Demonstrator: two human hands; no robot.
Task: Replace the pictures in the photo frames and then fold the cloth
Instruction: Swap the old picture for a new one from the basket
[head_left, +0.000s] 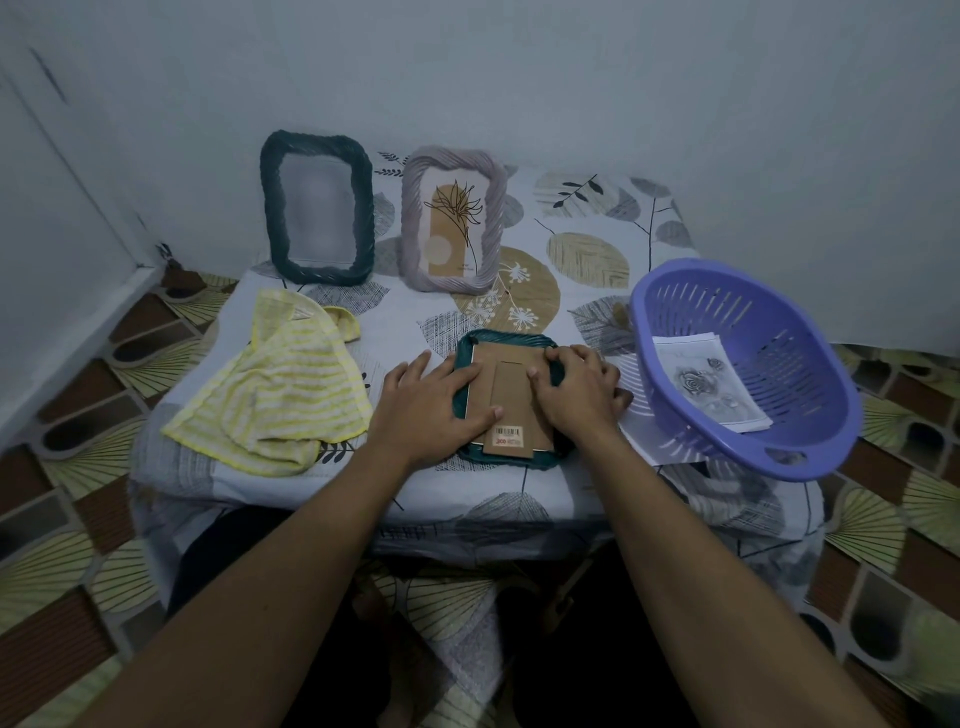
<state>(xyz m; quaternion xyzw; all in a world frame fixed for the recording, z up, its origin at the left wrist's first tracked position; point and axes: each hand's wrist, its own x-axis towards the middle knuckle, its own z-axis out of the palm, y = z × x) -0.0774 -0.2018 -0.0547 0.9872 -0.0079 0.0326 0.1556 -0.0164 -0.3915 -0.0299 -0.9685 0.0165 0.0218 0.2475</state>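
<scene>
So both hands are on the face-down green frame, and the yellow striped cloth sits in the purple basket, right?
No. The head view shows the yellow striped cloth lying on the table left of the face-down green frame, not in the purple basket. The left hand and right hand are on that frame.

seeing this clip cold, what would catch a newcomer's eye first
The left hand and right hand rest on the cardboard back of a teal frame, face down at the table's near edge. To its right a purple basket holds pictures; a yellow striped cloth lies crumpled at left.
</scene>
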